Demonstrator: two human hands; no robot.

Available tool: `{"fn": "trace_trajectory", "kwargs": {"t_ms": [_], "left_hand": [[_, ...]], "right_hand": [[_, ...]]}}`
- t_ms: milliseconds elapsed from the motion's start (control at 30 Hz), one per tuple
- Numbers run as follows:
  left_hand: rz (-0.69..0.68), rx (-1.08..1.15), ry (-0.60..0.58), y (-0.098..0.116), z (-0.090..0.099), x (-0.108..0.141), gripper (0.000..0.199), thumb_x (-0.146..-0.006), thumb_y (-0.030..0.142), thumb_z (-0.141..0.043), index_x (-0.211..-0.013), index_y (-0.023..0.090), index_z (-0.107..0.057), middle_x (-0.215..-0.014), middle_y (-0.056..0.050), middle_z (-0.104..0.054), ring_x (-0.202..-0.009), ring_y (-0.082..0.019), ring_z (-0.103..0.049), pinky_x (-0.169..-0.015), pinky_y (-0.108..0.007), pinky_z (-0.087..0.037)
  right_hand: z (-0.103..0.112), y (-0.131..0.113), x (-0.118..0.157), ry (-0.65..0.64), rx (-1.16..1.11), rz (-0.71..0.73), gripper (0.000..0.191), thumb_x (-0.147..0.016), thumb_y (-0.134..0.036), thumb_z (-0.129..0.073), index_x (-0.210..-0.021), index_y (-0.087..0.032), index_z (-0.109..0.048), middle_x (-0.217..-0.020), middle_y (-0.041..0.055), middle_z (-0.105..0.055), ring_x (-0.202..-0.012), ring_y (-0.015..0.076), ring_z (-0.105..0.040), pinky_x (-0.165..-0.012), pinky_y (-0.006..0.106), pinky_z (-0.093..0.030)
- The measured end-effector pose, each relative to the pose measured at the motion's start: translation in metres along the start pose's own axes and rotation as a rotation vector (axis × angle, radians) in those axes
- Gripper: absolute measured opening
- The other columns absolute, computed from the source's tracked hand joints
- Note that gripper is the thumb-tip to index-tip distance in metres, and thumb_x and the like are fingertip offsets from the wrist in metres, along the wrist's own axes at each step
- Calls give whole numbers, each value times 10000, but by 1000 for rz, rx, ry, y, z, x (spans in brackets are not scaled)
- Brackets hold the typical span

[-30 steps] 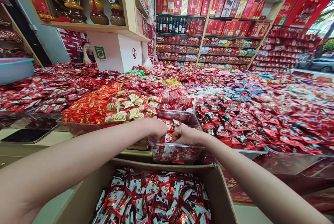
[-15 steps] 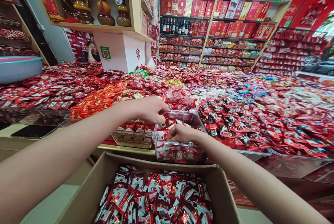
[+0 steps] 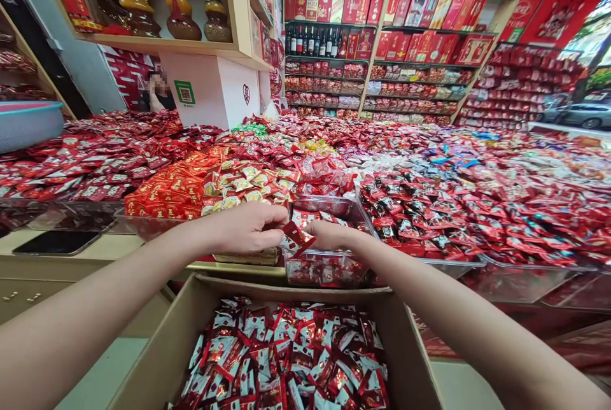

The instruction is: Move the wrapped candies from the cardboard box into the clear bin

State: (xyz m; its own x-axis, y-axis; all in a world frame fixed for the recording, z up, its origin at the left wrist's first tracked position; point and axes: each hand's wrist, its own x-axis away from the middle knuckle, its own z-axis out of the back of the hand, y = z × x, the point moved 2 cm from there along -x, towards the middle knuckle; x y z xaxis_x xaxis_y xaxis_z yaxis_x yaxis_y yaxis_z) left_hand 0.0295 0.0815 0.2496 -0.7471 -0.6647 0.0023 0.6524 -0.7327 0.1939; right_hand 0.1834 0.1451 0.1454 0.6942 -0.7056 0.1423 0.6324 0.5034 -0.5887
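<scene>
Above the front edge of a clear plastic bin point(image 3: 358, 222), my left hand point(image 3: 251, 226) and my right hand point(image 3: 329, 235) meet at a red and white candy packet point(image 3: 296, 238). The left fingers close on its left side, and the right fingers pinch its right side. Similar packets lie low in the bin beneath. Just in front stands an open cardboard box point(image 3: 415, 346) filled with red and white wrapped candies point(image 3: 286, 359). Behind my left hand is a heap of cream and gold packets point(image 3: 248, 182).
Heaps of wrapped candies point(image 3: 453, 212) spread across the counter. A black phone point(image 3: 56, 242) lies at the left edge, below a blue basin point(image 3: 31, 127). Shelves with bottles and boxes point(image 3: 344, 6) stand behind. A person point(image 3: 157, 91) is at the back left.
My left hand has moved left and down, out from over the bin. A packet now shows between both hands. The view has shifted slightly.
</scene>
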Motion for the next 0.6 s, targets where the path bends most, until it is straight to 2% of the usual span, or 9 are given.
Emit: {"fn": "trace_trajectory", "kwargs": {"t_ms": [100,200,300,400,600], "left_hand": [[1,20,4,0,-6,-6,102,-745,226,-361,-692,180,-436,-622,41,-453,-553,-91,-392,-505,-185,-278],[4,8,-12,1,-12,-18,116,-754,246,-358,-719,183,-449,-608,41,-457,-542,-92,-395,-492,-184,-278],[-22,-15,-57,3,-20,-36,109,-756,257,-375,-735,186,-454,-621,37,-473,-544,-94,-411,-486,-183,-285],[-50,-41,-71,8,-26,-55,102,-769,255,-380,-759,193,-461,-669,27,-510,-569,-99,-440,-495,-182,-302],[-37,-103,8,11,-23,-77,123,-790,259,-368,-781,191,-469,-655,16,-528,-557,-107,-463,-489,-187,-315]], "right_hand": [[17,-1,20,67,-2,-26,164,-659,-240,-507,-727,-138,-615,-601,-15,-569,-518,82,-454,-474,182,-338],[38,2,49,187,5,-40,194,-676,-295,-504,-727,-142,-612,-608,-3,-571,-524,81,-456,-486,188,-338],[48,9,74,278,41,-101,230,-683,-344,-504,-726,-146,-614,-607,5,-581,-521,90,-460,-484,199,-334],[45,17,88,340,54,-114,227,-697,-336,-492,-728,-147,-614,-615,11,-591,-542,100,-475,-486,200,-330],[30,24,91,467,36,-37,208,-724,-303,-461,-696,-151,-601,-598,1,-575,-540,93,-464,-507,198,-334]]}}
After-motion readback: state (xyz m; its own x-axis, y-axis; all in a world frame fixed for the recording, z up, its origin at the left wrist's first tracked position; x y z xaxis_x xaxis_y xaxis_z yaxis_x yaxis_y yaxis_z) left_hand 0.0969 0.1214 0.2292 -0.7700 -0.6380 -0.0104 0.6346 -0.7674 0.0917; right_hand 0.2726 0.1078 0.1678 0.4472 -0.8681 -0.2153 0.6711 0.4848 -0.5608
